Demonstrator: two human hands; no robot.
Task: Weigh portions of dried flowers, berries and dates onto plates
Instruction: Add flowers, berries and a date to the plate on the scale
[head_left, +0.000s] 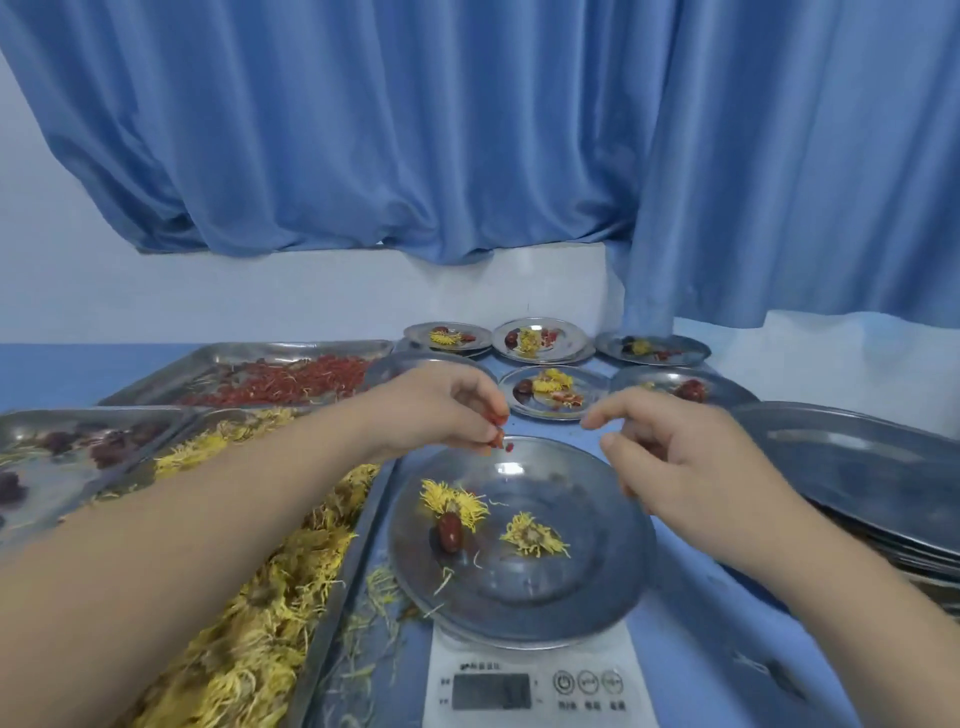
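Scale (530, 670) bears plate (571, 587), date (451, 532) on it pointing away; left fingers (483, 410) pinch berries (500, 421), right hand (691, 457) relaxed.

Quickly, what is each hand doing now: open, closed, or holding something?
Left hand: pinches red berries above the plate.
Right hand: open, fingers loosely curled, holds nothing.

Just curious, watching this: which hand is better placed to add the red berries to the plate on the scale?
The left hand: it pinches red berries right above the plate, near the berry tray. The right hand holds nothing.
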